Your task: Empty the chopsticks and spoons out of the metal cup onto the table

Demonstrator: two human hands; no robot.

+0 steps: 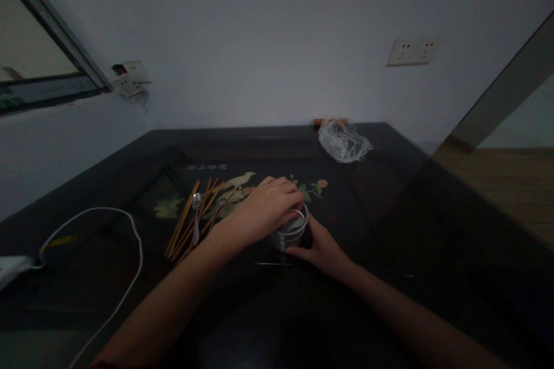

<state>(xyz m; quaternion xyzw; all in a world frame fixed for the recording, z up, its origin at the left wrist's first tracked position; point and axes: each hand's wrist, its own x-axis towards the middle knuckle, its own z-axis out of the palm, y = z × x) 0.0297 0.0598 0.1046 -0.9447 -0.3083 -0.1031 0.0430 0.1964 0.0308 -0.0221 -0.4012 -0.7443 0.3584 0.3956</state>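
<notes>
A small round container (288,238), silvery or pale with a ridged side, stands on the dark table in front of me. My right hand (320,245) wraps its right side, the thumb at the near lower edge. From above, my left hand (277,199) bends over the rim, its fingers closed at the opening. A pale curved edge shows under those fingers; whether it is a lid or a second cup inside, I cannot tell. Left of the left hand lie several wooden chopsticks (182,223) and a metal spoon (196,225); my forearm partly covers this group.
A crumpled clear plastic bag (344,143) lies near the back wall, with a brown roll-like object (320,122) behind it. On the left, a white cable (139,242) loops across the table from a white box (12,268). Wall sockets (411,52) are at upper right.
</notes>
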